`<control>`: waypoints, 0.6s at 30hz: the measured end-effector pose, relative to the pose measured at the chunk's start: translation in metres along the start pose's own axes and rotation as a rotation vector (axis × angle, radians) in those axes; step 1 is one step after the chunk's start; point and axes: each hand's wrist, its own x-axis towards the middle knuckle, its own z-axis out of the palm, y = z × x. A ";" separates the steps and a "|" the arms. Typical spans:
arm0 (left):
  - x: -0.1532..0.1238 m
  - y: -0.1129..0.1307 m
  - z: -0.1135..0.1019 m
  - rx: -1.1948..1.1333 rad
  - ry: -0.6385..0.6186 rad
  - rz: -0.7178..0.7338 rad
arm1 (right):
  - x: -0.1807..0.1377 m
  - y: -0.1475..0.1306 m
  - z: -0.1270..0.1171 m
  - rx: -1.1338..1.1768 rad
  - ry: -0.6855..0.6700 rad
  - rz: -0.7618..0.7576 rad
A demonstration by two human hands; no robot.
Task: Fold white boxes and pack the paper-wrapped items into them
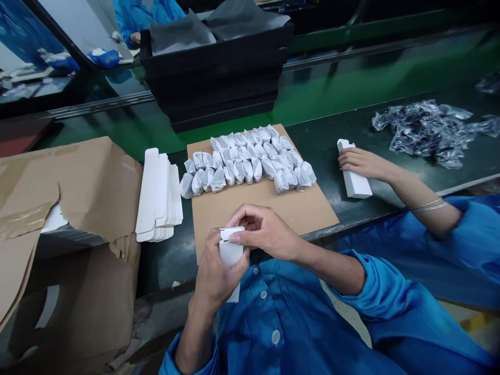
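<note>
my blue sleeve (375,307) fills the bottom of the view, and just above it my left hand (214,271) is wrapped around a small white box (230,253), holding it upright close to my chest. my right hand (265,232) curls over the top of the box, fingertips pinching its open flap, so both hands are closed on the same box.

just beyond my hands lies a flat cardboard sheet (265,208) on the dark table edge (164,260). rows of small white-wrapped packets (246,161) sit packed together on the far half of that sheet. to the left of the sheet a stack of flat, unfolded white cartons (158,195) rests on the table, and left of that stands a torn brown cardboard box (74,198).

to the right, a co-worker's hand (361,161) rests on another white box (353,179) lying on the table. farther right is a heap of clear plastic bags (429,130). behind the packets stand stacked black trays (219,73) beside the green conveyor belt (351,83).
</note>
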 end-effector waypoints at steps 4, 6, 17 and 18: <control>-0.006 0.000 0.005 -0.127 0.078 -0.016 | -0.001 -0.001 0.003 -0.053 0.038 -0.102; -0.007 0.000 0.004 -0.057 0.068 -0.043 | -0.002 -0.002 0.005 -0.074 0.053 -0.134; -0.006 0.001 -0.005 0.083 -0.061 -0.051 | -0.011 0.011 0.007 -0.316 0.018 -0.425; -0.006 -0.001 -0.005 0.079 -0.070 -0.042 | -0.011 0.016 0.008 -0.368 0.017 -0.456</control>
